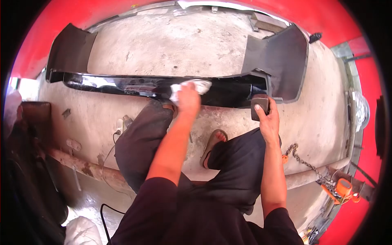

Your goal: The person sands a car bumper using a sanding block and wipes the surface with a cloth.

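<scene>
A car bumper (143, 85) lies across in front of me, its middle strip glossy black. Its dull grey end wings (281, 61) rise at both sides. My left hand (189, 99) is closed on a crumpled white cloth (202, 86), pressed against the strip near its middle. By the right end, my right hand (269, 118) grips a dark, block-like piece (259, 107), thumb on its near face. Whether that piece is separate from the bumper I cannot tell. The left fingers are mostly hidden behind the hand and cloth.
My knees and a sandalled foot (215, 143) are close below the bumper. A rusty pipe (87, 166) runs across near my legs. At right hang a chain (304, 160) and an orange hoist (344, 188). A black cable (107, 212) trails at lower left. Red surfaces (318, 18) surround the floor.
</scene>
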`<state>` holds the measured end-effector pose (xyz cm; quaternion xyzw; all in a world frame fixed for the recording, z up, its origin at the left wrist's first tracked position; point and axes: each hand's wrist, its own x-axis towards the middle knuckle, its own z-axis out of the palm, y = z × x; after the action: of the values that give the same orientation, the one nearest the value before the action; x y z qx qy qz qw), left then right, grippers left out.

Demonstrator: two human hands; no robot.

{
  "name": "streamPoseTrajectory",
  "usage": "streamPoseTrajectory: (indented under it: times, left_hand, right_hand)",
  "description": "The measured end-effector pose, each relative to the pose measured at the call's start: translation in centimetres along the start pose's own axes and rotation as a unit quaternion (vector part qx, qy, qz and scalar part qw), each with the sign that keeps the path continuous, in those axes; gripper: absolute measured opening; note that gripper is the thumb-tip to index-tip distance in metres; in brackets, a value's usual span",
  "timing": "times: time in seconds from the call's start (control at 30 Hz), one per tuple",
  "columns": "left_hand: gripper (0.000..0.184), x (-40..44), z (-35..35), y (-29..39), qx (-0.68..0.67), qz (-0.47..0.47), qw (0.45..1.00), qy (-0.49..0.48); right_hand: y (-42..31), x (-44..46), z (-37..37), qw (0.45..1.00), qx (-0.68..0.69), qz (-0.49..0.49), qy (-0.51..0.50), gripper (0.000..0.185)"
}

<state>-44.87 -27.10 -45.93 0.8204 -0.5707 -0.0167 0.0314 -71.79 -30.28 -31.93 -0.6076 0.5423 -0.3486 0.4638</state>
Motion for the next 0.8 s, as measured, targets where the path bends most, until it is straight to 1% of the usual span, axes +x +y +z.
streamPoseTrajectory:
  times: [0.03, 0.07, 0.1, 0.17, 0.2, 0.23, 0.27, 0.3, 0.37, 0.4, 0.47, 0.5, 0.53, 0.57, 0.6, 0.63, 0.67, 0.7, 0.77, 0.8]
  left_hand:
    - [0.028, -0.3, 0.7, 2.2, -0.063, 0.046, 0.997, 0.005]
    - [0.026, -0.8, 0.3, 4.7, -0.147, 0.059, 0.987, -0.003]
    - [0.023, -1.5, 0.2, 6.8, -0.178, 0.110, 0.978, 0.006]
    - [0.024, -2.1, 2.1, 11.0, -0.194, 0.146, 0.970, 0.021]
    - [0.025, -2.3, 1.8, 11.9, -0.193, 0.158, 0.968, 0.024]
    - [0.026, -2.4, 1.2, 11.9, -0.192, 0.170, 0.966, 0.026]
    - [0.028, -2.3, 0.9, 11.2, -0.180, 0.186, 0.965, 0.037]
    - [0.028, -2.2, 1.3, 10.3, -0.181, 0.176, 0.967, 0.037]
    - [0.027, -1.1, 2.4, 7.9, -0.221, 0.216, 0.951, 0.031]
    - [0.027, -0.7, 1.9, 6.0, -0.187, 0.191, 0.963, 0.025]
    - [0.028, 0.0, 1.1, 1.3, -0.186, 0.147, 0.971, 0.040]
    - [0.031, 0.4, 0.9, -1.5, -0.173, 0.142, 0.974, 0.039]
    - [0.037, 0.8, 0.7, -4.2, -0.130, 0.128, 0.983, 0.031]
    - [0.042, 1.4, 0.7, -6.7, -0.075, 0.090, 0.993, 0.015]
    - [0.045, 1.5, -0.9, -8.7, -0.032, 0.054, 0.998, -0.007]
    - [0.046, 1.4, -1.8, -10.3, -0.020, 0.025, 0.999, -0.001]
    - [0.046, 1.3, -2.0, -11.5, -0.024, -0.013, 1.000, 0.006]
    - [0.044, 1.3, -1.3, -12.4, -0.027, -0.037, 0.998, 0.041]
    - [0.042, 1.1, -1.3, -12.5, -0.047, -0.069, 0.994, 0.067]
    - [0.042, 1.0, -0.8, -11.9, -0.048, -0.065, 0.995, 0.066]
  right_hand:
    - [-0.4, 0.0, 0.0, 1.000, -0.008, 0.011, -0.001, 0.044]
    - [0.0, 0.1, 0.1, 1.000, -0.018, 0.005, -0.002, 0.045]
    - [0.0, 0.3, 0.2, 1.000, -0.024, 0.000, -0.014, 0.045]
    - [0.1, 0.5, 0.6, 0.999, -0.034, -0.004, -0.003, 0.046]
    - [0.0, 0.5, 0.7, 0.999, -0.052, 0.004, 0.001, 0.046]
    - [0.0, 0.6, 0.9, 0.998, -0.056, 0.002, -0.013, 0.046]
    - [0.0, 0.7, 1.0, 0.998, -0.057, 0.004, 0.002, 0.043]
    - [0.1, 0.7, 1.2, 0.998, -0.057, 0.007, 0.018, 0.039]
    - [-0.9, 0.7, 1.9, 0.999, -0.039, -0.003, 0.015, 0.039]
    - [-1.1, 0.9, 2.1, 0.999, -0.031, 0.003, 0.020, 0.039]
    - [-1.5, 0.9, 2.4, 0.999, -0.023, 0.017, 0.026, 0.038]
    - [-1.4, 1.0, 2.7, 0.999, -0.020, 0.019, 0.027, 0.038]
    - [-1.3, 1.1, 2.8, 0.999, -0.007, 0.020, 0.033, 0.037]
    - [-1.2, 1.2, 2.9, 0.999, 0.005, 0.020, 0.039, 0.037]
    - [-1.1, 1.3, 3.0, 0.999, 0.007, 0.018, 0.041, 0.037]
    - [-1.0, 1.3, 3.0, 0.999, 0.019, 0.015, 0.039, 0.039]
    - [-0.9, 1.4, 3.0, 0.999, 0.030, 0.012, 0.036, 0.042]
    - [-0.9, 1.5, 3.0, 0.999, 0.031, 0.009, 0.039, 0.042]
    - [-0.8, 1.2, 2.8, 0.999, 0.035, 0.007, 0.032, 0.038]
    - [-1.3, 0.9, 2.8, 0.999, 0.035, 0.013, 0.034, 0.038]
